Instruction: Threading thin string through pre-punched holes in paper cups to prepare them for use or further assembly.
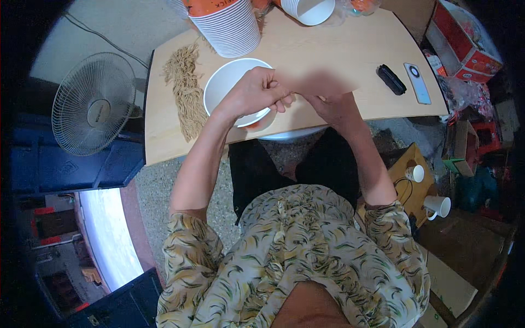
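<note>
My left hand (258, 92) is over the right side of a white bowl (220, 82), thumb and fingers pinched together. Close beside it, my right hand (334, 109) has its fingertips drawn in toward the left ones. A blurred patch hides the upper part of the right hand. Whatever lies between the fingertips is too small or too smeared to make out. Left of the bowl runs a long bundle of tan, wavy strands (188, 95), like yarn or dried noodles. A bit of orange shows under the bowl's near rim.
Behind the bowl stands a tall stack of white tubs (229, 33) with orange print; another white tub (311, 12) lies tipped. A black case (391, 80) and a phone (417, 83) rest at right. A fan (98, 112) flanks the table; mugs (437, 206) sit lower right.
</note>
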